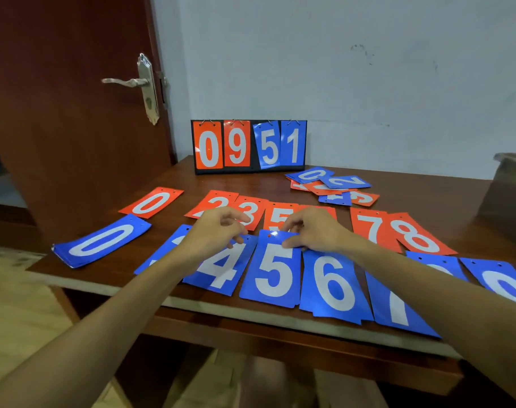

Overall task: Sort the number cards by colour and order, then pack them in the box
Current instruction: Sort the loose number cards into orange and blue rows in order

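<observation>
Sorting is under way: red cards [371, 228] lie in the back row, blue cards [333, 285] in front. The right hand [315, 234] pinches the top of the blue 5 card [276, 276]; the left hand [216, 234] curls over the blue 4 card [225, 273], and I cannot tell if it holds it. Next, I think, the mixed pile [330, 184] must join the rows before the box [511, 189].

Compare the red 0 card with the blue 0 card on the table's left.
The red 0 card is orange-red, the blue 0 card blue. The red one lies farther back, the blue nearer the front edge. The blue one seems to top a stack; the red looks single. Both lie flat, showing a white 0.
</observation>
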{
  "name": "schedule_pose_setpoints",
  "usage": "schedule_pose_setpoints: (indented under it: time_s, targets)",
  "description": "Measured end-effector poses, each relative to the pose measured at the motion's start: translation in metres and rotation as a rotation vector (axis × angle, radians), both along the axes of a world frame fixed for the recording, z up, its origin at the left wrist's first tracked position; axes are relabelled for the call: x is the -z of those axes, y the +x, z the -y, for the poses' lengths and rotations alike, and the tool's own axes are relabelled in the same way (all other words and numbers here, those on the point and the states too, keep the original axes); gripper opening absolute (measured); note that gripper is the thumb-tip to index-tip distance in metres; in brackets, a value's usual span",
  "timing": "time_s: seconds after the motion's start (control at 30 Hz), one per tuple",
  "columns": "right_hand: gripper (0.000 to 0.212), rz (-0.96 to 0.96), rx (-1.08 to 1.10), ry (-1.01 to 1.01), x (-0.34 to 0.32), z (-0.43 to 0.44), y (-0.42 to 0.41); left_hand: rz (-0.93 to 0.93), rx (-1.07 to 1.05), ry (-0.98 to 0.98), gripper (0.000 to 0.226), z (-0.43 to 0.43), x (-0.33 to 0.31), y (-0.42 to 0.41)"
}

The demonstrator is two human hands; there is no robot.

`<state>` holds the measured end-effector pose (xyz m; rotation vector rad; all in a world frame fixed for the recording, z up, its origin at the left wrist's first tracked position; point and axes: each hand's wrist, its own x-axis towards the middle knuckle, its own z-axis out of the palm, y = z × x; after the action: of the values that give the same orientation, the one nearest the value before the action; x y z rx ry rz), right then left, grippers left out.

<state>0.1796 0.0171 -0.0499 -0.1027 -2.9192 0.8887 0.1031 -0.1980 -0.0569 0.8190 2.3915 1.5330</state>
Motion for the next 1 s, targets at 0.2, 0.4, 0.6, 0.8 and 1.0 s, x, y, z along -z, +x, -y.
schedule_pose_setpoints:
  time_s: [0.2,0.4,0.6,0.8,1.0]
  targets:
    - [0.037,-0.064,-0.039,0.316,0.001,0.0,-0.004,-0.08,0.016,-0.002,0.018,-0.023,-0.004,-0.005]
    - [0.003,-0.141,0.09,0.261,-0.014,-0.05,-0.017,-0.137,0.082,-0.067,0.016,-0.077,-0.015,-0.025]
    - [0.019,-0.103,0.255,0.298,-0.016,-0.141,-0.039,-0.251,0.152,-0.18,0.017,-0.153,-0.017,-0.065]
    - [0.051,-0.058,0.342,0.258,0.001,-0.215,-0.084,-0.339,0.194,-0.302,0.023,-0.226,0.0,-0.107]
    - [0.079,0.061,0.237,0.243,0.021,-0.244,-0.121,-0.441,0.241,-0.512,0.035,-0.266,0.023,-0.135]
